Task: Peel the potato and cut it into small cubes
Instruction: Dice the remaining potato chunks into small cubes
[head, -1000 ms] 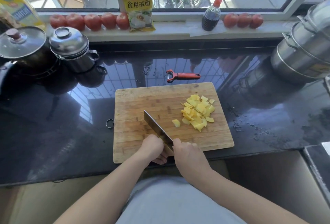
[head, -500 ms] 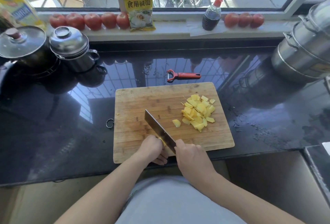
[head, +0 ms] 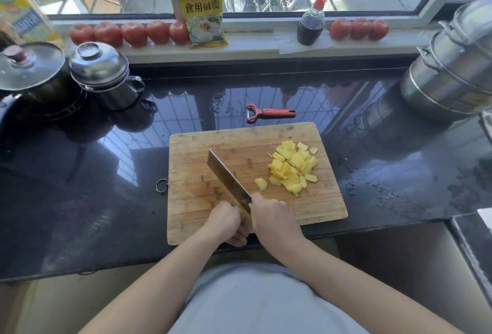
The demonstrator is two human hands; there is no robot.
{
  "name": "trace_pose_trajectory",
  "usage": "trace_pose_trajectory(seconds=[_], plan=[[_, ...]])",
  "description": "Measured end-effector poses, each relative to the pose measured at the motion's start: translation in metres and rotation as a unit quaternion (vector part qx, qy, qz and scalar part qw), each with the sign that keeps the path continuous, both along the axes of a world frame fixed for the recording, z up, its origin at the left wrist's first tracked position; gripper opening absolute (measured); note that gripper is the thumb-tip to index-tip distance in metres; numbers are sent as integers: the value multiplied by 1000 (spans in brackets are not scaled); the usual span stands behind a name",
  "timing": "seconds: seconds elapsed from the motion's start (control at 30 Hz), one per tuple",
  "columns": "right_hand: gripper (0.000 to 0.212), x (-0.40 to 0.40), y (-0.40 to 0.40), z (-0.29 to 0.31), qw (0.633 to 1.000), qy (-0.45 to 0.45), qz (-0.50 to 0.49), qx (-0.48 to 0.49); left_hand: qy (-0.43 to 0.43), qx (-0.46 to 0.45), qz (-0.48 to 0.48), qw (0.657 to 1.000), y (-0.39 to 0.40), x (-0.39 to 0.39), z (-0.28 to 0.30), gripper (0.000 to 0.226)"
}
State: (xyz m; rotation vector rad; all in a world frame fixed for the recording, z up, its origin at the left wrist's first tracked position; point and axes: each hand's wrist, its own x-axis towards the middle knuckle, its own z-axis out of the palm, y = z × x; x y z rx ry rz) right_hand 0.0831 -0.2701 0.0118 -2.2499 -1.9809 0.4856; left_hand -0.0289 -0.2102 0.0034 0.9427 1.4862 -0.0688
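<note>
Two hands work at the near edge of the cutting board [head: 202,195], which lies on the dark table [head: 80,200]. The right hand [head: 274,220] is curled round the handle of the cleaver [head: 229,180]; the blade runs away from it toward the far left, edge down on the board. The left hand [head: 226,223] sits just left of the blade with its fingers curled over a small remaining piece of potato [head: 237,208], of which only a yellow sliver shows between hand and blade.

Most of the potato is already cut: a pile of pieces [head: 292,167] lies on the right half of the board, with one loose piece [head: 261,183] just left of it. The red peeler [head: 269,113] lies on the table beyond the far edge of the board, so peeling appears complete.

Step in hand: cutting the last piece, late in the task.

Next move, as a judgement: the blade must come straight down close beside the left fingertips, so these should stay tucked back. Several pieces in the pile look flat rather than cubed and may need cross-cutting.
</note>
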Motion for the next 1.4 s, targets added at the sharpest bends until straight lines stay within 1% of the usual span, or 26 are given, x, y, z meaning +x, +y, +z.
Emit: trace_pose_trajectory(seconds=[0.1,0.17,0.27,0.37,0.43,0.5,0.53,0.57,0.67,0.73,0.87,1.03,1.07,1.13,1.17,1.2,1.27,1.37,1.4], plan=[[13,5,-18,6,1000,8,-6,20,-4,-7,0,1000,-1,0,3,30],[16,7,-30,9,999,-20,-6,37,-6,-18,-6,1000,-1,1,5,31],[16,6,-36,10,999,-38,4,5,0,-15,-12,1000,0,1,5,32],[25,5,-38,7,996,-83,15,-4,3,-12,-17,1000,1,2,2,34],[29,7,-41,6,995,-89,27,-26,5,-13,-17,1000,2,2,1,34],[40,10,-46,8,994,-97,27,-47,5,-17,-15,1000,2,2,1,33],[43,13,-49,9,993,-101,28,-51,5,-20,-15,1000,2,2,1,34],[40,15,-52,10,993,-100,29,-57,5,-25,-14,1000,2,2,0,36],[23,16,-55,19,994,-65,33,-85,4,-33,-8,999,1,3,-1,38],[19,15,-53,19,994,-62,25,-82,6,-22,-7,1000,2,4,-4,38],[23,7,-43,8,996,-60,23,-64,7,-11,-12,1000,4,4,-5,33],[24,-7,-26,-10,996,-61,32,-56,0,-6,-12,1000,3,3,-2,37],[24,-8,-21,-12,997,-61,29,-42,-3,-4,-9,1000,3,2,-1,37],[12,-10,-9,-11,999,-43,22,-18,-9,2,-7,1000,2,2,1,36],[4,-10,-4,-10,999,-25,19,-23,-11,7,-2,1000,2,2,1,36],[4,-8,-1,-9,1000,-10,11,-24,-9,6,6,1000,2,1,0,36],[12,2,0,-8,1000,-5,-1,-6,-6,-10,21,1000,3,1,-3,35],[19,32,-2,-7,999,28,-7,21,-19,-95,43,994,6,-2,-9,34],[19,45,-2,-6,999,35,-6,23,-20,-93,30,995,8,-1,-9,33]])
